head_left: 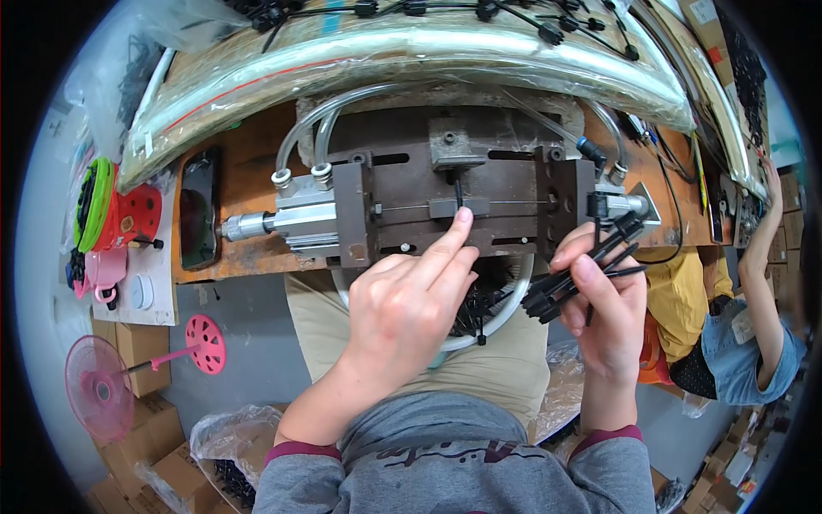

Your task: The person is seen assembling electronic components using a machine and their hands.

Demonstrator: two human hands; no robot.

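Head view, right fingers (599, 287) gripping knobbed black rods (548, 294), left fingers (443, 246) loose, touching slim rod (458, 190), metal fixture (402, 182)

On my left I see a dark phone (199, 206), with a green basket (104, 204), a red basket (144, 212) and a pink mug (107, 265) farther left. Nearer me on that side are a pink fan (98, 390) and cardboard boxes (156, 428). To my right is a co-worker (730, 364) in blue.

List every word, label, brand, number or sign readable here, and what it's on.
Grey shirt: dark script lettering across it; I won't transcribe it.
Cardboard box, upper right: pale label, too small to read.
Elsewhere I can make out no text for certain.
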